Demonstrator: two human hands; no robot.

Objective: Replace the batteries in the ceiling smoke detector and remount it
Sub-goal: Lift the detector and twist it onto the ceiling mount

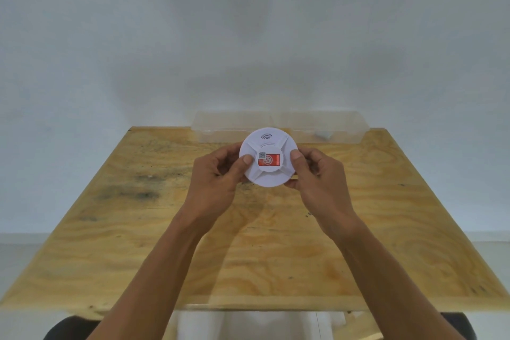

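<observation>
A round white smoke detector [269, 174] is held up above the table, its face toward me, with a red and white sticker [269, 159] at its centre and a wave symbol near its top. My left hand [218, 176] grips its left edge, thumb resting on the face. My right hand [317, 176] grips its right edge, thumb on the face too. The detector's back side is hidden from me.
A plywood table [138, 229] lies under my hands. A clear plastic box [345, 130] stands along the table's far edge against a white wall, with a small pale object [324, 135] inside at its right.
</observation>
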